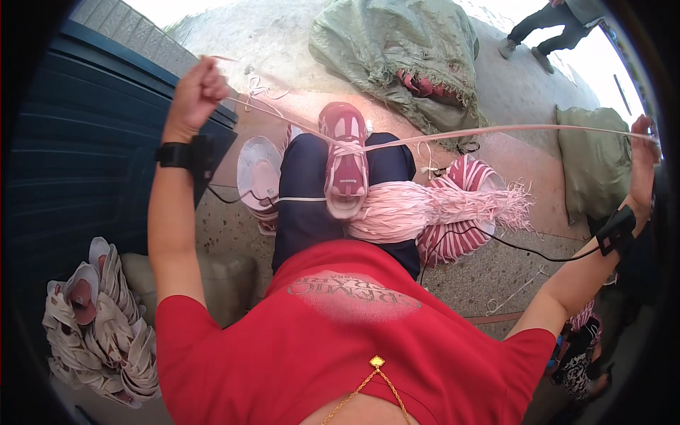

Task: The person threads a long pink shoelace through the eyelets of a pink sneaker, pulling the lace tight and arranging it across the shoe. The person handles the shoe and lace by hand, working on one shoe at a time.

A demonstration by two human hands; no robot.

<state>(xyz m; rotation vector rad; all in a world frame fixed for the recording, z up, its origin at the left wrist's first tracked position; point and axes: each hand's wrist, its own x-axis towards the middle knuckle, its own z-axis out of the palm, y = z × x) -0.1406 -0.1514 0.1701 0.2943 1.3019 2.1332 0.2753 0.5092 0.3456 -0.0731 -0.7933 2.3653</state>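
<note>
**Pink lace drawn wide over a shoe on the lap; sacks on the far side**

Pink-and-maroon shoe (338, 170) sits on the person's lap, between the dark-trousered thighs, toe to the far side, opening to the near side. Pink lace (453, 134) crosses the shoe's lacing area and runs out to both sides.

Left hand (202, 88): raised far left, fingers curled into a fist, clamped on the lace. Right hand (643, 138): out at the right rim of the view, fingers closed on the other run of the lace; finger detail is small and blurred there. Hands well apart.

Containers. Large green woven sack (382, 49) on the floor, far side, beyond the knees. Frayed opening on its right part; red pieces (428, 86) show inside, kind unclear. Second green sack (595, 166) at far right, bulging; contents hidden. Dull, sack-like bundle (209, 280) near left, partly behind the left arm; contents cannot be told.

Loose stock. Thick bundle of pink laces (404, 209) lies across the right thigh, just beside the shoe, frayed-looking ends to the right. Beneath and around those ends, a striped pink-and-white pile (471, 170). Left of the knees, pale rounded pieces with pink (258, 166). Near left, nested pale shoe uppers (106, 319) in a heap, below a dark blue panel (106, 120).
</note>
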